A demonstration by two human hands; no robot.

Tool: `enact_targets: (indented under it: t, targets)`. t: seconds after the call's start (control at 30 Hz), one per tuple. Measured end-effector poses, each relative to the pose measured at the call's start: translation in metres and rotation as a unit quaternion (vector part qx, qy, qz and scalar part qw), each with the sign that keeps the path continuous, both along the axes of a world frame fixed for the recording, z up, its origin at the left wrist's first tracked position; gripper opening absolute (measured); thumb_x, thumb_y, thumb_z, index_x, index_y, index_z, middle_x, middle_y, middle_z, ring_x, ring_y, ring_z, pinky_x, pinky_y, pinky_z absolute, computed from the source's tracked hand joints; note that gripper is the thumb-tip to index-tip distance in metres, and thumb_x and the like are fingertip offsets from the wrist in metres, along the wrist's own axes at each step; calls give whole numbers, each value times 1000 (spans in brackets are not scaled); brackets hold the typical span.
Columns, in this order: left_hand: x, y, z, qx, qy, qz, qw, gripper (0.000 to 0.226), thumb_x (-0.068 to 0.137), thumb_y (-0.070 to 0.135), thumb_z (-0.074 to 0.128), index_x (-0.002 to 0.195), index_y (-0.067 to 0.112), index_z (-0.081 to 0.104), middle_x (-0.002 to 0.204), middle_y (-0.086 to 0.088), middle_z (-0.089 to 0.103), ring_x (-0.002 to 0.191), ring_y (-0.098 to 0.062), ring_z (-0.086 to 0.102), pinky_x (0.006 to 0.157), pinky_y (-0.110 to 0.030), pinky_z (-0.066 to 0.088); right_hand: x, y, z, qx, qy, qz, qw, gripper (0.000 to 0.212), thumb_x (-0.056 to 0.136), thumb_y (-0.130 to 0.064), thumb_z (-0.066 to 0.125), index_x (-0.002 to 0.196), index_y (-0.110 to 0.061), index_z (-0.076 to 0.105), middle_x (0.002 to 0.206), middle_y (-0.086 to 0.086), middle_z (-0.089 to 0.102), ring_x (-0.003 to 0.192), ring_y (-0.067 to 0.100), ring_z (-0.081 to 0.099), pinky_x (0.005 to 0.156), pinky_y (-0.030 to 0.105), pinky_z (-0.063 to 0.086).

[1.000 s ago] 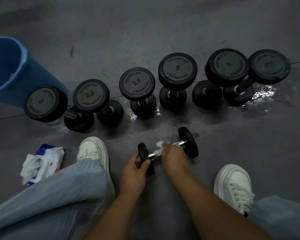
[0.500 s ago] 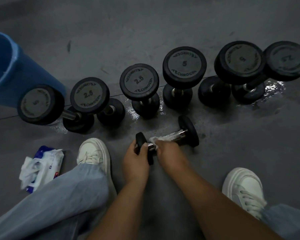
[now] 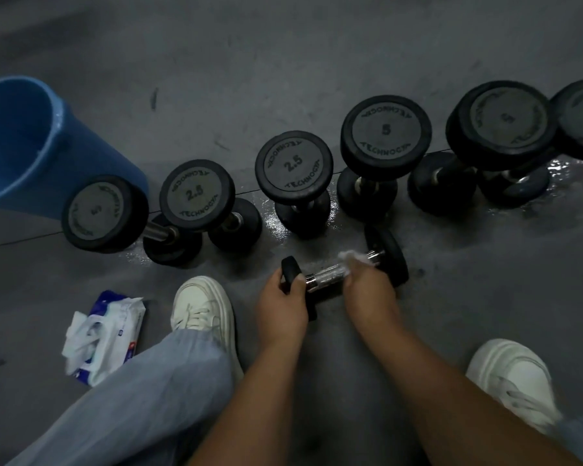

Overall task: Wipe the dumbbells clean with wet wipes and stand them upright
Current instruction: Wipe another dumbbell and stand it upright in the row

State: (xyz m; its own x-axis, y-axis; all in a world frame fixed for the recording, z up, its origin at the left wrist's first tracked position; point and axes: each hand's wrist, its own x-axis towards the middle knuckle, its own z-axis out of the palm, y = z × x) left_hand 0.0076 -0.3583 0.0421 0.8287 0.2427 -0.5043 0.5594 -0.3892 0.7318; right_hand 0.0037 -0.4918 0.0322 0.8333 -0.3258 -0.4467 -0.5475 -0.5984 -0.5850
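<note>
At the far left of the grey floor [image 3: 283, 62] a blue bucket [image 3: 21, 146] stands, its open mouth facing the camera. Nearer the person and also on the left lies a pack of wet wipes [image 3: 105, 334], its flap open and white sheets bunched out of it. A row of dumbbells [image 3: 386, 132] runs across the floor from just beside the bucket to the right edge of the view, six of them standing on end with black round heads. The top faces read 5, 2.5, 2.5, 5 and 5, and the number on the last one at the right is too blurred to read. A white shoe [image 3: 202, 307] under a pale blue trouser leg sits just right of the pack. In front of the row's middle a small dumbbell [image 3: 327, 275] lies on its side, its chrome handle slanting up to the right. The left hand [image 3: 281, 307] grips its left head, fingers curled over the rim. The right hand [image 3: 371, 290] is closed on a white wet wipe [image 3: 352, 257] held against the handle close to the right head. Wet, shiny patches [image 3: 566, 169] show on the floor round the bases of the middle and right dumbbells. A second white shoe [image 3: 512, 378] rests at the near right.
</note>
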Motion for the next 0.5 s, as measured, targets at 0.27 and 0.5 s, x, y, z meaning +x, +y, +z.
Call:
enact_targets:
  t: [0.27,0.5]
  targets:
    - [18,2,-3,18,23,-3,1000,17,91,31,66,102,19,70,95,1,74,92,-18,69,90,-35,53,-4,1,1,29,-34,-74,996,33,99,-15,44,124,-23,63,114,-1,64,112,19,59,87,14,36]
    - [23,4,-3,13,20,-1,1000,9,91,30,66,98,26,69,94,1,73,91,-17,69,89,-35,54,-11,11,4,98,-95,-164,977,29,97,-5,48,114,-15,69,114,7,67,108,14,59,77,-5,28]
